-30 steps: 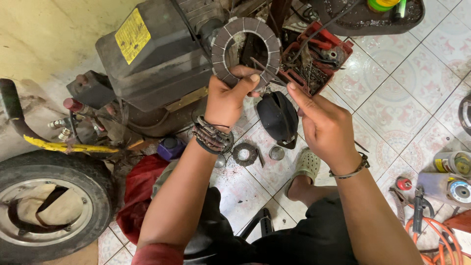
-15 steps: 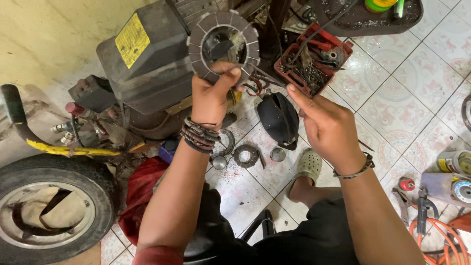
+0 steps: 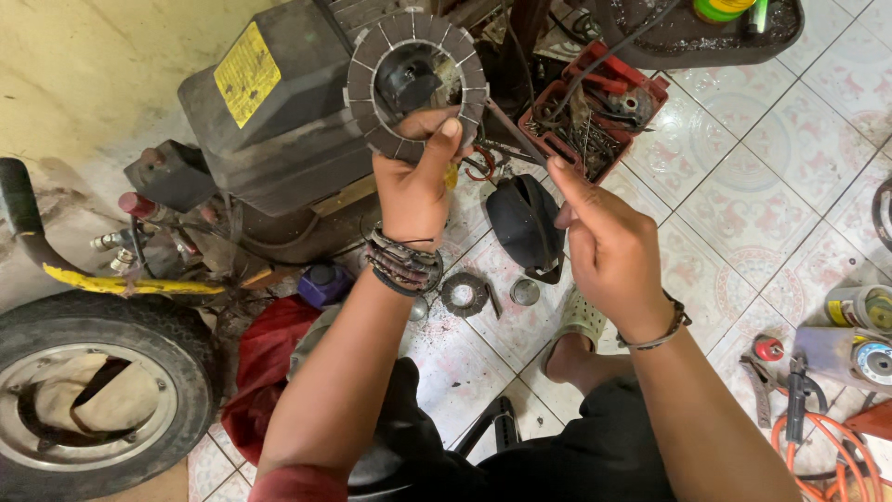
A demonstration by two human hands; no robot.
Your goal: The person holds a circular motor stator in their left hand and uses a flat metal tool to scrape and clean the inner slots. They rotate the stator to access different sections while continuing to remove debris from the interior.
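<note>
The left hand (image 3: 415, 186) holds a grey metal ring (image 3: 416, 84) up by its lower edge, fingers clamped on it, over the dark machine (image 3: 279, 121) so its hollow faces the eye, while the right hand (image 3: 609, 251) hovers beside it, fingers pinched together on nothing visible.

A pale patterned tiled floor (image 3: 743, 214) is strewn with a red parts tray (image 3: 595, 112), a black rubber tyre (image 3: 84, 400), an orange coiled cable (image 3: 827, 455) and a small toothed metal ring (image 3: 463, 294).
</note>
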